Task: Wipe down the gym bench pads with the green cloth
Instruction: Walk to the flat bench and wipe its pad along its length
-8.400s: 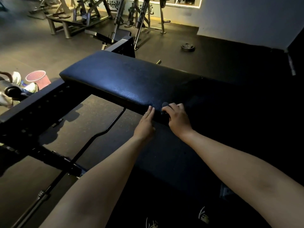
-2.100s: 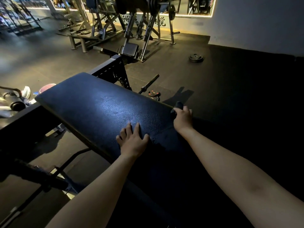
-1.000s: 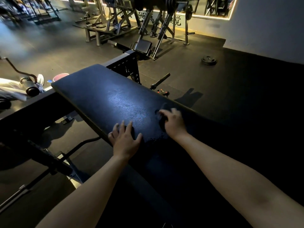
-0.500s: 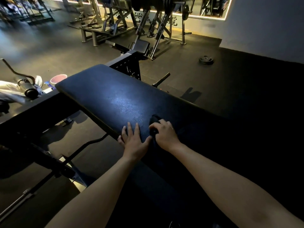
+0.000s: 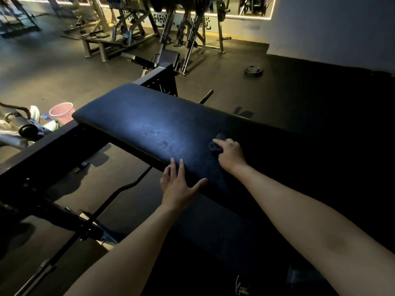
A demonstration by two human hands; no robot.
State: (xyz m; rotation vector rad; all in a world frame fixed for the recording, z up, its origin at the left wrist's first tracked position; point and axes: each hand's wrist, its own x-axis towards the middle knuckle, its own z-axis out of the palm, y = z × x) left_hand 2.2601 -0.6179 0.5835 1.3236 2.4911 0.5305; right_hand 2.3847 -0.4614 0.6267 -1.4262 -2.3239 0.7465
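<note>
A long dark bench pad runs from the upper left toward the lower right, with a damp sheen near its middle. My right hand grips a bunched cloth that looks dark in this dim light and presses it onto the pad's top. Most of the cloth is hidden under my fingers. My left hand rests flat on the pad's near edge, fingers straight and spread, holding nothing.
The black bench frame crosses the left side, with a curl bar on the floor beneath. A pink bucket stands at the left. A weight plate lies on the dark floor, and gym machines line the back.
My right hand has slid the cloth away from my left hand, farther across the pad toward its far side. My left hand has stayed on the near edge.
</note>
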